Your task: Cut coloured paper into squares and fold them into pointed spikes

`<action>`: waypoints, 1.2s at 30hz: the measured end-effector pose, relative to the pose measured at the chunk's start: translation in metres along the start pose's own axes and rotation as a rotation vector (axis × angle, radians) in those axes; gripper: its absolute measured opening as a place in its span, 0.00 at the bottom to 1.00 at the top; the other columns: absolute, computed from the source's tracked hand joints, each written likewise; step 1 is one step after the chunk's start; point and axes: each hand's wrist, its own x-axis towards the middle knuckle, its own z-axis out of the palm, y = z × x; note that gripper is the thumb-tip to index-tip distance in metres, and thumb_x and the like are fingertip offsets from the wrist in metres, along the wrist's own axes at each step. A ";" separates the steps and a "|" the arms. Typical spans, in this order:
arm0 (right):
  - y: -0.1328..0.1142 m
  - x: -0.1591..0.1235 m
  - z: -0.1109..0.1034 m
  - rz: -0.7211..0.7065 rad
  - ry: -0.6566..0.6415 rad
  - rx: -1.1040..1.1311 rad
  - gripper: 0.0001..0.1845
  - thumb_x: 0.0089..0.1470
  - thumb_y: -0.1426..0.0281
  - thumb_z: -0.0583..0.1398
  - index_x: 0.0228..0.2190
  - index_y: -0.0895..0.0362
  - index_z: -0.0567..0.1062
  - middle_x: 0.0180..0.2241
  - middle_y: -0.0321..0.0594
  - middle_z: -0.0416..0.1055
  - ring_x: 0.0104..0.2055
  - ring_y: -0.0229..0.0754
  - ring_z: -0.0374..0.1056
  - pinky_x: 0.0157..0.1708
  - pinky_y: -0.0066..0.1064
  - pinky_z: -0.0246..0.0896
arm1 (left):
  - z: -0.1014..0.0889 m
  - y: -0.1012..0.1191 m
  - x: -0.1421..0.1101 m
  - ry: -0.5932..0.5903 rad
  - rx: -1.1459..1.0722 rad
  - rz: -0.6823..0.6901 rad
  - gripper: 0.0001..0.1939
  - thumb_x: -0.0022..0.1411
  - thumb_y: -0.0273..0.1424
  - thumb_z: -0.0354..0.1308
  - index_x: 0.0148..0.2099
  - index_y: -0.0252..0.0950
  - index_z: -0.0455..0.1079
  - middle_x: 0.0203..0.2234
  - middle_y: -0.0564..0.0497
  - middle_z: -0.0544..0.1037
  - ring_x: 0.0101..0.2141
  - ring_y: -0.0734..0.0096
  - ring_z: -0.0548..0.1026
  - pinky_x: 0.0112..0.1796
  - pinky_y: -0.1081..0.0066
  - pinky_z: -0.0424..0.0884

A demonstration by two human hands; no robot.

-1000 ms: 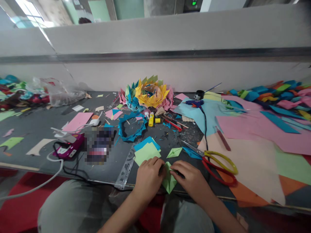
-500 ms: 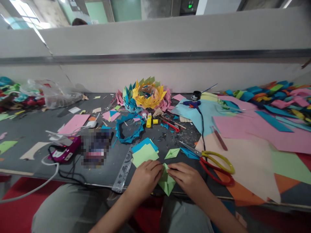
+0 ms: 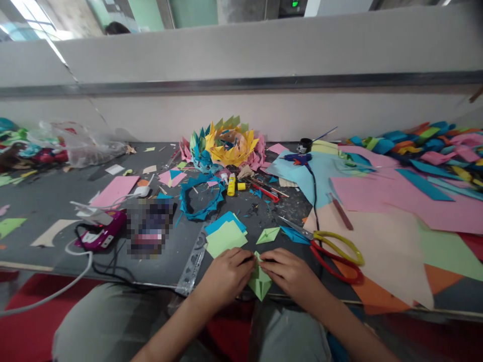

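Note:
A light green sheet of folded paper (image 3: 260, 284) lies at the table's front edge, creased, with a point toward me. My left hand (image 3: 232, 271) pinches its left side near the top. On the opposite side, the fingers of my right hand (image 3: 286, 267) are closed on the same paper. Just beyond my hands rest a folded green paper piece (image 3: 268, 235) and a folded blue one (image 3: 295, 235). Left of these is a stack of green and blue paper squares (image 3: 225, 240). Scissors (image 3: 334, 251) with yellow and red handles lie right of my right hand.
A clear ruler (image 3: 192, 264) lies left of my left hand. Farther back are a blue paper ring (image 3: 201, 215), a glue stick (image 3: 231, 185), folded-paper wreaths (image 3: 230, 151) and a glue gun (image 3: 298, 158) with a black cord. A purple power strip (image 3: 103, 234) stands left; coloured sheets (image 3: 385, 251) cover the right.
Both hands stay on the green paper, with small finger shifts along its folds. The camera view has turned slightly; the other things lie where they were.

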 end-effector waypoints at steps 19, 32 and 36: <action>-0.009 0.010 -0.011 0.052 -0.125 -0.074 0.09 0.54 0.76 0.55 0.34 0.57 0.76 0.37 0.41 0.75 0.39 0.43 0.69 0.39 0.33 0.66 | -0.011 0.006 0.009 -0.127 0.048 0.028 0.10 0.63 0.28 0.48 0.44 0.32 0.67 0.44 0.48 0.74 0.44 0.65 0.70 0.42 0.65 0.67; -0.029 -0.012 -0.023 0.083 -0.169 -0.263 0.16 0.57 0.74 0.47 0.33 0.56 0.75 0.33 0.41 0.76 0.33 0.42 0.71 0.32 0.30 0.66 | -0.011 0.030 0.006 -0.208 0.204 0.008 0.28 0.63 0.45 0.41 0.52 0.25 0.62 0.48 0.38 0.70 0.47 0.57 0.67 0.44 0.62 0.62; -0.021 0.002 -0.013 0.140 -0.222 -0.295 0.19 0.54 0.77 0.49 0.45 0.58 0.72 0.33 0.42 0.74 0.33 0.40 0.72 0.30 0.27 0.67 | -0.003 0.030 -0.004 -0.126 0.169 -0.046 0.30 0.63 0.48 0.41 0.54 0.28 0.61 0.50 0.41 0.69 0.51 0.58 0.64 0.48 0.63 0.60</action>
